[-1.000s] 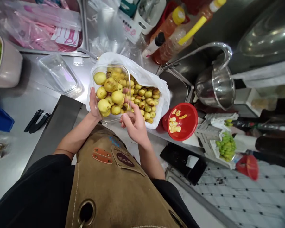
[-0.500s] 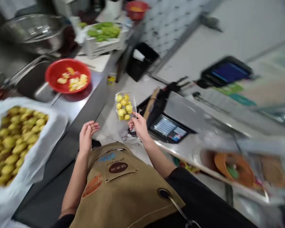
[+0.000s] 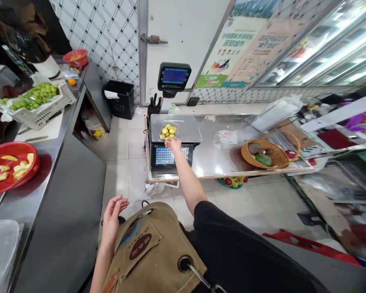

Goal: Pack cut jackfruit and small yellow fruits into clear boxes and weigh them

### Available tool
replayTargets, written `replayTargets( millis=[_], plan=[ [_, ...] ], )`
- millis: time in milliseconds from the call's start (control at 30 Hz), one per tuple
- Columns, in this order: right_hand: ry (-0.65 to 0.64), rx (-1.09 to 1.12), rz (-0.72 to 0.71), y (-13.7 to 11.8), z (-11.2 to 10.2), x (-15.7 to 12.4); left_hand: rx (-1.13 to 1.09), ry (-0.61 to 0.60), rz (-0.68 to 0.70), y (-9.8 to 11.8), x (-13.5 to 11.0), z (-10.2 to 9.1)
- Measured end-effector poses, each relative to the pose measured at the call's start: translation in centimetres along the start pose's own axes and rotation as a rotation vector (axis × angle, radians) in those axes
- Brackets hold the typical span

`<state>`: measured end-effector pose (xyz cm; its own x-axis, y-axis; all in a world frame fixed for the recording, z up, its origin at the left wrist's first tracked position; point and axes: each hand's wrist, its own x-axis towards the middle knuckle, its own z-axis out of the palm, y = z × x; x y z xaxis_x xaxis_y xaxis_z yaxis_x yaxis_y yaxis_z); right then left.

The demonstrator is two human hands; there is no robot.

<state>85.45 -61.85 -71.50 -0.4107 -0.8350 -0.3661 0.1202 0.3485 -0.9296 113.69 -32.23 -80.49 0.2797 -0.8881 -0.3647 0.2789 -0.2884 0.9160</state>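
Note:
My right hand (image 3: 173, 144) grips the near edge of a clear plastic box (image 3: 176, 127) of small yellow fruit (image 3: 168, 131). The box is at the steel platform of a weighing scale (image 3: 187, 128); whether its full weight rests there I cannot tell. Below the hand lies the scale's lit key panel (image 3: 165, 156), and the blue display (image 3: 174, 76) rises on a post behind. My left hand (image 3: 113, 209) hangs in front of the apron, fingers loosely bent and apart, holding nothing.
On the left counter stand a red bowl of cut fruit (image 3: 33, 175) and a crate of green fruit (image 3: 45, 116). A wicker basket (image 3: 247, 156) is on the steel table at right. A black bin (image 3: 125, 101) stands by the wall.
My view has swung right, from the left counter toward the scale. My right arm has reached forward, bringing the fruit box from above the floor to the scale platform. My left hand stays low, still empty.

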Motion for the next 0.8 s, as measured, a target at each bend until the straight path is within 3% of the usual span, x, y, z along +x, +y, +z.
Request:
replayTargets(
  millis=[100,200,333,433,567,800],
  plan=[
    [-0.031,0.055,-0.007,1.2,-1.9,0.2,-0.040,0.070,0.034,-1.2,0.4,-0.3],
    [0.015,0.112,0.037,3.1,-4.0,1.7,-0.117,0.146,0.040,-2.9,1.2,-0.6],
    [0.044,0.168,0.079,4.7,-6.6,4.1,-0.206,0.166,-0.014,-4.9,2.0,-0.8],
    [0.060,0.195,0.076,4.7,-7.7,5.2,-0.224,0.195,0.020,-5.9,2.2,-0.6],
    [0.075,0.205,0.063,4.0,-7.7,6.3,-0.217,0.210,0.074,-6.6,2.5,-0.6],
    [0.075,0.111,0.061,1.6,-5.6,8.4,-0.249,0.246,0.047,-6.6,2.7,-1.3]
  ],
)
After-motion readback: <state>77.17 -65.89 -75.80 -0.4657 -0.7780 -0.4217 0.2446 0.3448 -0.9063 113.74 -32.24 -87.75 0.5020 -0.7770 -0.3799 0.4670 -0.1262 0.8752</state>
